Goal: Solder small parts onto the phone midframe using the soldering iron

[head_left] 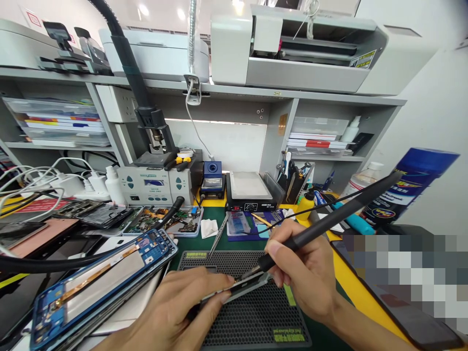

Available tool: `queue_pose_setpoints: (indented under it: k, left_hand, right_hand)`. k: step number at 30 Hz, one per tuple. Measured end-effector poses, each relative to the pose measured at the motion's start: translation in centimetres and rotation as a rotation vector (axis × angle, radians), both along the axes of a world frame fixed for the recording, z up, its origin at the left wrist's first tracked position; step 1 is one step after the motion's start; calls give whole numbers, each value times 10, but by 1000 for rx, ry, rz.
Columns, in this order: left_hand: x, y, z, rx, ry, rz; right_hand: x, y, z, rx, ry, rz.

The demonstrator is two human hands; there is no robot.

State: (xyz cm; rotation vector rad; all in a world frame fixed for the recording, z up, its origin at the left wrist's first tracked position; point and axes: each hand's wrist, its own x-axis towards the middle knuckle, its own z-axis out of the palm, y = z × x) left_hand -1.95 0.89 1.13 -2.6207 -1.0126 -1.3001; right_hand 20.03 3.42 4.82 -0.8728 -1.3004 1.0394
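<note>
My left hand (183,304) pinches a thin, flat phone part (243,287) between thumb and fingers, tilted over the dark mat. Its edge faces me, so its exact kind does not show clearly. In a pen-like grip, my right hand (305,273) holds a soldering iron (314,222) by its black handle. The iron's metal tip points down-left and meets or nearly meets the upper face of the part, close to my left fingertips. Beneath both hands lies a dark textured mat (263,317) with yellow-green printing.
To the left lie an opened blue phone (106,285) and a tray of circuit boards (164,222). Tweezers (218,236) rest beyond the mat. Behind stand a hot-air station (155,185) and a heating plate (252,190). A blue spray can (405,187) stands at right.
</note>
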Motion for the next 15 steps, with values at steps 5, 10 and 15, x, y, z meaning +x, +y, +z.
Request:
queue_pose_setpoints:
  k: [5, 10, 15]
  left_hand:
    - [-8, -1, -11, -55, 66, 65]
    - [-11, -2, -16, -51, 74, 69]
    - [-12, -2, -17, -61, 69, 66]
  right_hand:
    - [0, 0, 0, -4, -10, -18]
    - [-1, -1, 0, 12, 14, -12]
    - [3, 3, -4, 30, -12, 38]
